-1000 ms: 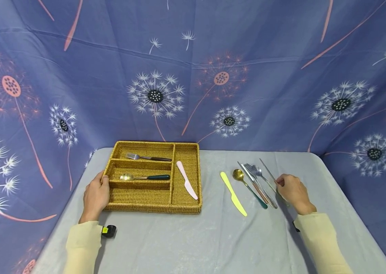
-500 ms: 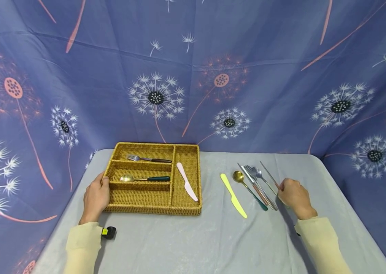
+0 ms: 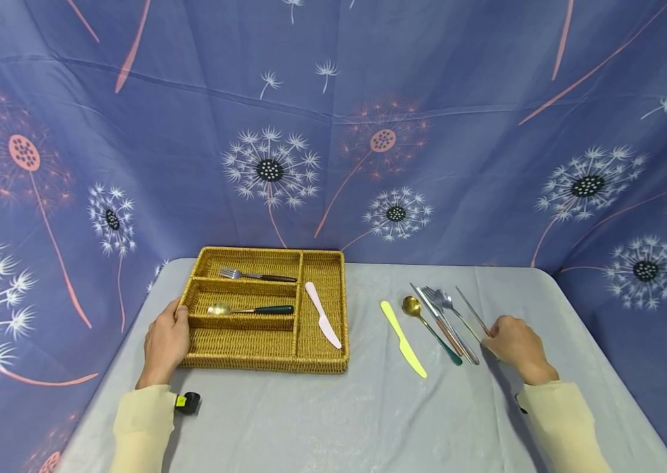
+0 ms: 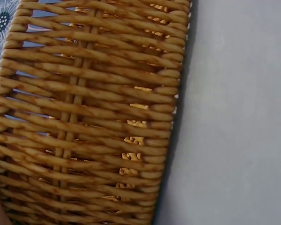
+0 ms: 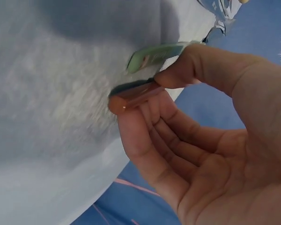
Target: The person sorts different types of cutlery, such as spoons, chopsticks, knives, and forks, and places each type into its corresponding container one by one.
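Note:
My left hand point(image 3: 166, 341) grips the left wall of a woven cutlery tray point(image 3: 238, 361); its woven side point(image 4: 89, 112) fills much of the left wrist view. Inside the tray lie a fork point(image 3: 256, 274), a spoon with a dark green handle point(image 3: 274, 309) and a pink knife point(image 3: 322, 315). On the right, my right hand point(image 3: 519, 348) pinches a thin knife by its brown handle point(image 5: 136, 96) between thumb and fingers, its narrow metal blade point(image 3: 470, 309) pointing up and left. Close beside it lies a utensil with a pale green handle point(image 5: 152, 57).
Left of my right hand, a yellow knife point(image 3: 403, 341), a gold spoon point(image 3: 412, 305) with a green handle and several metal utensils point(image 3: 457, 335) lie close together on the grey tablecloth point(image 3: 333, 420). A blue dandelion-print curtain point(image 3: 457, 131) stands behind the table.
My right hand has moved slightly right and toward me with the knife, away from the other utensils. My left hand and the tray stay put.

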A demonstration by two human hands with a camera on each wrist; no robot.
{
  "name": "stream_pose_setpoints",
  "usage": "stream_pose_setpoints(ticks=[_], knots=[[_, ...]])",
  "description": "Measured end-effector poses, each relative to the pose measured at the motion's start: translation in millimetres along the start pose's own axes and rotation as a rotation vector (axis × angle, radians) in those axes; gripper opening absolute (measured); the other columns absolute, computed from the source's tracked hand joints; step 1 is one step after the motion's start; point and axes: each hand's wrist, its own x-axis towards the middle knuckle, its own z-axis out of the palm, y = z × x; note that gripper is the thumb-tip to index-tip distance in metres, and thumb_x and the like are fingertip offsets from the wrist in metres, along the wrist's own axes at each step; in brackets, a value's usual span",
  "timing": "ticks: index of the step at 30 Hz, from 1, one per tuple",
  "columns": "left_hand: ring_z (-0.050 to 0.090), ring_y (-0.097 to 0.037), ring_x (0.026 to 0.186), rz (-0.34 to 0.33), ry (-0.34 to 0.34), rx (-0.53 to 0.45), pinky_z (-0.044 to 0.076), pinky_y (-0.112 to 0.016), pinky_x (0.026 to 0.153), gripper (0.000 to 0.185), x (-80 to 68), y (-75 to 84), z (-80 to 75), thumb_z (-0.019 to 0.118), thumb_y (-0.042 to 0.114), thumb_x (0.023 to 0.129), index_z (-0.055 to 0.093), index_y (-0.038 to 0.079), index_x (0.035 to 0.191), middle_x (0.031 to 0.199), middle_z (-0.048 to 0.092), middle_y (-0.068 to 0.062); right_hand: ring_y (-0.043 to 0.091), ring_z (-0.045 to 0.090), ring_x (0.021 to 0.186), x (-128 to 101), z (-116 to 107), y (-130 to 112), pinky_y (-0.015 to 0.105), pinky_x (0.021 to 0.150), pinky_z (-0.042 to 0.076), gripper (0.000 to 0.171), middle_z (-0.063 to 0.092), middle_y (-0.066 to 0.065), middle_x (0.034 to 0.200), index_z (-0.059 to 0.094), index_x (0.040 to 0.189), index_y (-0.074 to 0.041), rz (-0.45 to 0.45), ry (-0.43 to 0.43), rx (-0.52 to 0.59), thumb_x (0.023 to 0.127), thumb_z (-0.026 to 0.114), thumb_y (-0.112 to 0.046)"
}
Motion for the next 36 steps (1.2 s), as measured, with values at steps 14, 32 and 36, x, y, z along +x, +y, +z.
stream_pose_setpoints(ticks=[14,32,36], knots=[[0.041,-0.06,0.144,-0.005,0.0,0.007,0.032,-0.074,0.116,0.064,-1.9,-2.2,-0.4,0.022,0.04,0.117,0.036,0.001,0.166,0.162,0.043,-0.033,0.022,0.051,0.062,-21,1,3,0.036,0.053,0.037,0.022,0.054,0.004,0.07,0.055,0.072,-0.009,-0.032,0.063,0.035,0.083,0.074,-0.01],[0.042,-0.06,0.144,-0.002,-0.009,0.011,0.033,-0.073,0.117,0.064,-0.5,0.7,-0.9,0.022,0.038,0.117,0.036,0.0,0.166,0.161,0.043,-0.034,0.022,0.06,0.069,-45,-11,-8,0.038,0.056,0.045,0.013,0.067,0.006,0.082,0.067,0.087,-0.005,-0.001,0.057,0.074,0.086,0.076,-0.014],[0.042,-0.059,0.144,0.0,-0.007,0.001,0.033,-0.073,0.117,0.063,-0.5,1.5,-1.2,0.023,0.038,0.117,0.036,0.001,0.166,0.161,0.043,-0.033,0.02,0.06,0.068,-51,-13,-20,0.038,0.056,0.046,0.011,0.068,0.004,0.081,0.068,0.087,-0.006,-0.017,0.069,0.088,0.085,0.076,-0.012]])
